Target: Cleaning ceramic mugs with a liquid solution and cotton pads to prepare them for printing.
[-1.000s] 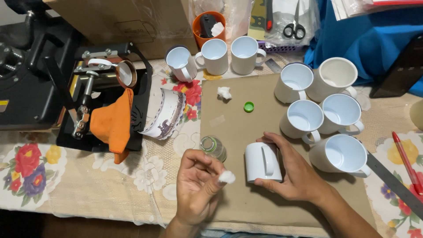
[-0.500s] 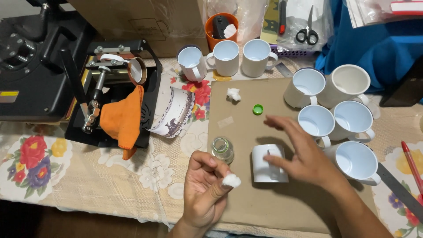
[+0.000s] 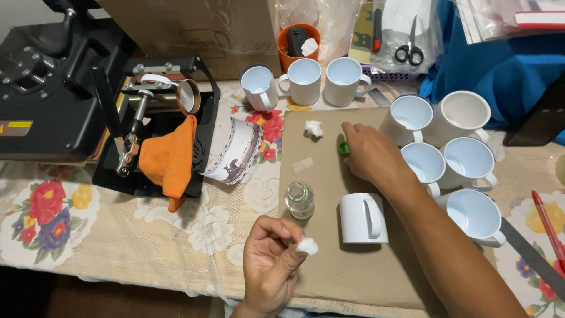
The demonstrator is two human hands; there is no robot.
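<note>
A brown cardboard sheet (image 3: 329, 259) lies on the tabletop (image 3: 118, 259), which is covered with a flowered lace cloth, and serves as the landmark here. Near the sheet's middle a white ceramic mug (image 3: 364, 218) lies on its side, handle up, and just left of it stands a small clear glass bottle (image 3: 299, 200) with its mouth uncovered. The left hand (image 3: 272, 268) hovers over the sheet's near-left corner, thumb and forefinger pinching a small white cotton wad (image 3: 308, 245), the other fingers curled. The right hand (image 3: 371, 154) reaches across to the sheet's far part, its fingertips closed on a small green bottle cap (image 3: 344, 148). A second loose cotton wad (image 3: 313, 128) lies on the sheet's far-left area, apart from the cap, and a strip of clear tape (image 3: 303, 164) lies between it and the bottle. The sheet's near half, around and below the lying mug, is bare, leaving open room toward the tabletop's near edge. Beyond the sheet's far edge three upright white mugs (image 3: 305, 81) stand in a row; at its right edge five more white mugs (image 3: 456, 150) crowd together, so nine mugs are in view. Left of the sheet lie a curled printed paper strip (image 3: 235, 156), an orange cloth (image 3: 170, 162) and a black heat press machine (image 3: 53, 100).
</note>
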